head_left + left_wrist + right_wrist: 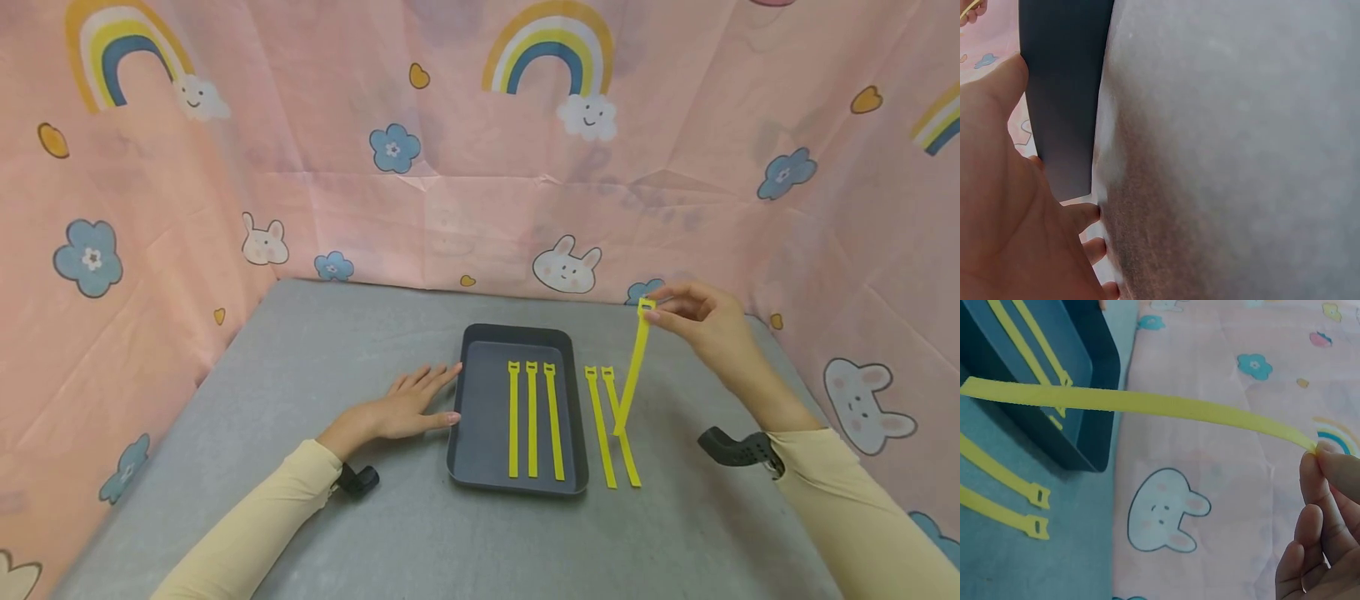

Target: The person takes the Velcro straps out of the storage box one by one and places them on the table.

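In the head view my right hand (pixel 705 325) pinches a yellow hook-and-loop cable tie (pixel 634 367) by its slotted head, between thumb and fingertips. The tie hangs aslant, its tail overlapping one of two loose cable ties (pixel 602 437) on the table. From the right wrist view, the held tie (pixel 1147 403) stretches out from the fingertips towards the tray. A dark grey tray (pixel 480 417) holds three cable ties (pixel 532 425) side by side, heads at the far end. My left hand (pixel 408 406) is spread flat, its thumb and fingertips at the tray's left rim.
The grey table (pixel 352 525) runs back to a pink printed cloth (pixel 450 225), which also hangs at both sides. Each wrist carries a black camera mount, such as the right one (pixel 731 448). The tray's raised walls stand between the two loose ties and those inside.
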The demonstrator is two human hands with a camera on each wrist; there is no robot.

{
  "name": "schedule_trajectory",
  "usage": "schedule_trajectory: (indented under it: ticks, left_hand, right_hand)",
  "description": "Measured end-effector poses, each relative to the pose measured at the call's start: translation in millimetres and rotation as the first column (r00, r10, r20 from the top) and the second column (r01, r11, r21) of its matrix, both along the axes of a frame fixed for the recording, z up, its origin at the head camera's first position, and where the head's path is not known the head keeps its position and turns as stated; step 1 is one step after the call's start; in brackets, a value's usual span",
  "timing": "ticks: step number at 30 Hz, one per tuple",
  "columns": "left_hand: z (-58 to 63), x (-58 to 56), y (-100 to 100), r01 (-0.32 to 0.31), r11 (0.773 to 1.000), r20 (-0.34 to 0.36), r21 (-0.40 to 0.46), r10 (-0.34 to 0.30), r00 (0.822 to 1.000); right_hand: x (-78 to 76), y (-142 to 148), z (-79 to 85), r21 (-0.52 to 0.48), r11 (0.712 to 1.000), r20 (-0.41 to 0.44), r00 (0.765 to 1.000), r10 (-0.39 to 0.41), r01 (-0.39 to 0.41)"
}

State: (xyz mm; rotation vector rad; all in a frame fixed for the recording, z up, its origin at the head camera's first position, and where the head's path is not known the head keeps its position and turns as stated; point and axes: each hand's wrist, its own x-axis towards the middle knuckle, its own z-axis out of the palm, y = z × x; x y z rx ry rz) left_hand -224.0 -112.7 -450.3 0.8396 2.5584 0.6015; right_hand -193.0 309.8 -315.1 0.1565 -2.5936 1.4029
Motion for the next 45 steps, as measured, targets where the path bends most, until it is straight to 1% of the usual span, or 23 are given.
schedule_trajectory:
  ticks: [5, 7, 17, 20, 23, 26, 29, 36, 41, 45]
  left_hand:
    - [-1.4, -0.5, -0.3, 0.003, 1.0, -0.005, 0.003, -0.003, 1.0]
    - [-0.2, -0.1, -0.6, -0.001, 1.0, -0.004, -0.004, 0.001, 1.0]
    - [2.5, 0.3, -0.6, -0.001, 1.0, -0.002, -0.003, 0.001, 1.0]
    - [2.5, 0.0, -0.8, -0.002, 1.0, -0.002, -0.006, 0.002, 1.0]
    - [2.6, 0.0, -0.8, -0.002, 1.0, -0.001, -0.007, 0.002, 1.0]
    - [2.9, 0.2, -0.5, 0.0, 1.0, -0.002, -0.009, 0.0, 1.0]
    - [3.1, 0.3, -0.5, 0.001, 1.0, -0.002, -0.009, -0.001, 1.0]
    - [4.0, 0.9, -0.4, 0.001, 1.0, 0.008, -0.007, -0.001, 1.0]
    - [3.6, 0.7, -0.3, 0.0, 1.0, 0.008, -0.005, 0.0, 1.0]
    - [2.9, 0.3, -0.6, 0.001, 1.0, 0.008, -0.001, -0.001, 1.0]
  right_hand:
    - [4.4, 10.7, -5.2, 0.056, 0.998, 0.048, 0.999, -0.01, 0.007]
    - [6.2, 14.2, -7.3, 0.06, 0.998, 0.067, 0.998, -0.011, 0.007]
    - [13.4, 32.4, -18.6, 0.086, 0.995, 0.163, 0.986, 0.034, -0.049]
    - [14.1, 35.5, -22.6, 0.101, 0.993, 0.209, 0.977, 0.037, -0.059]
    - [14.5, 38.1, -28.4, 0.109, 0.991, 0.265, 0.963, 0.041, -0.072]
    - [14.0, 40.5, -35.9, 0.105, 0.991, 0.299, 0.953, 0.048, -0.082]
    - [12.8, 43.0, -43.6, 0.1, 0.991, 0.307, 0.95, 0.05, -0.085]
    - [6.4, 50.4, -62.6, 0.124, 0.989, 0.308, 0.951, 0.036, -0.078]
    - [1.9, 51.4, -73.1, 0.127, 0.99, 0.303, 0.953, 0.025, -0.066]
    - [-2.7, 52.2, -81.3, 0.118, 0.99, 0.308, 0.951, 0.032, -0.071]
